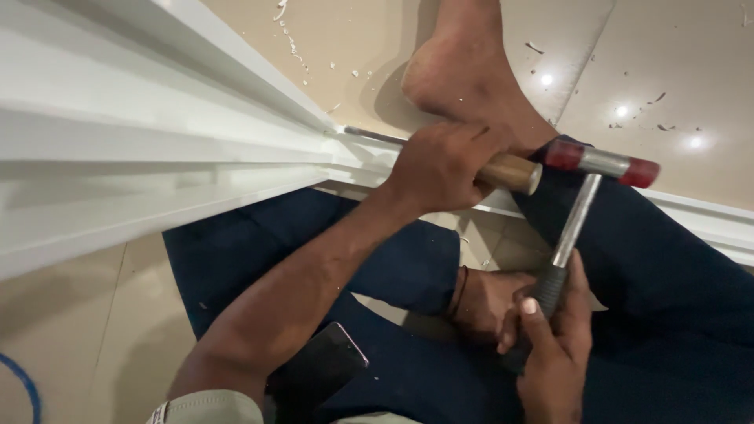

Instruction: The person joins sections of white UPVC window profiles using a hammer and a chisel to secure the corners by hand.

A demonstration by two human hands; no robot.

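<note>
My left hand (440,166) grips the wooden handle of a chisel (510,171), whose metal blade (373,135) lies against a long white profiled frame (157,157) at its corner. My right hand (550,345) holds the black grip of a hammer with a metal shaft (575,220); its head with red ends (601,162) is right beside the butt of the chisel handle. I sit on the floor in dark blue trousers (314,267), one bare foot (463,71) resting beyond the frame.
A second white profile piece (707,220) runs off to the right. White chips (294,43) litter the beige tiled floor (675,71). A dark phone (318,369) lies on my lap. A blue cable (23,385) curls at the lower left.
</note>
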